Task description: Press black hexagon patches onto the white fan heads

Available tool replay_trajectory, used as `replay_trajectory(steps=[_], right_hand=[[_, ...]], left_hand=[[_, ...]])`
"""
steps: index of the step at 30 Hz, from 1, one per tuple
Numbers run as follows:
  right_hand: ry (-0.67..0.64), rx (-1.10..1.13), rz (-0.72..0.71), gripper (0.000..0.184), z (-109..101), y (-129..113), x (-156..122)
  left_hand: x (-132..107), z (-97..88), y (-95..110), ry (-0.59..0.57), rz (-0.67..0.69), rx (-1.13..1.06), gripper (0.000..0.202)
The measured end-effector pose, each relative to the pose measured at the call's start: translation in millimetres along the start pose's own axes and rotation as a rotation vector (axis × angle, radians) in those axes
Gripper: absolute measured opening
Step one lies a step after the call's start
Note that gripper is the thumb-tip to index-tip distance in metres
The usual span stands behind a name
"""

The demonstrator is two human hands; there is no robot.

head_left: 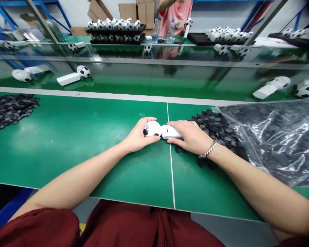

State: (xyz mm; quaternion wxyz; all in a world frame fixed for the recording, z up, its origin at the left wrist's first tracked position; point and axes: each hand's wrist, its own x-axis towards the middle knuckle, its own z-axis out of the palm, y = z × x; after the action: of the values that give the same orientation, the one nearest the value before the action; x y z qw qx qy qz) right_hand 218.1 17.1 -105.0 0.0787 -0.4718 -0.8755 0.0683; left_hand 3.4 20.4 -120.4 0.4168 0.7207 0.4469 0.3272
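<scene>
A handheld fan with a soccer-ball head (152, 129) and a white handle (168, 131) lies level just over the green table. My left hand (140, 137) curls around the ball head, thumb on the near side and fingers on the far side. Around the handle, my right hand (189, 136) is closed, with its thumb along the near edge. Under and beyond my right hand spreads a heap of small black pieces (218, 130). A few of them lie loose beside the right wrist.
A clear plastic bag (278, 137) of black pieces covers the table's right side. Another black pile (12, 109) is at far left. Soccer-ball fans (70, 78) lie on the green strip beyond the white rail (113, 95). Across stands a person in pink (175, 17) near loaded black trays (115, 32).
</scene>
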Motion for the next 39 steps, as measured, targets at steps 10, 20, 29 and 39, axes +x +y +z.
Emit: replay_trajectory(steps=[10,20,29,39], right_hand=[[-0.017,-0.021,0.007,0.048,0.2,-0.3,-0.5],[-0.019,-0.065,-0.002,0.050,1.0,-1.8,0.2],[-0.021,-0.040,-0.023,0.053,-2.1,-2.3,1.0],[-0.027,0.009,-0.026,0.048,-2.9,-0.1,2.9]], left_hand=[[-0.8,0.3,0.1,-0.011,0.000,0.027,0.062],[-0.4,0.9,-1.4,-0.001,0.013,0.041,0.064],[-1.5,0.4,-0.1,-0.017,0.005,0.009,0.066],[-4.8,5.7,3.0,0.021,0.025,0.044,0.058]])
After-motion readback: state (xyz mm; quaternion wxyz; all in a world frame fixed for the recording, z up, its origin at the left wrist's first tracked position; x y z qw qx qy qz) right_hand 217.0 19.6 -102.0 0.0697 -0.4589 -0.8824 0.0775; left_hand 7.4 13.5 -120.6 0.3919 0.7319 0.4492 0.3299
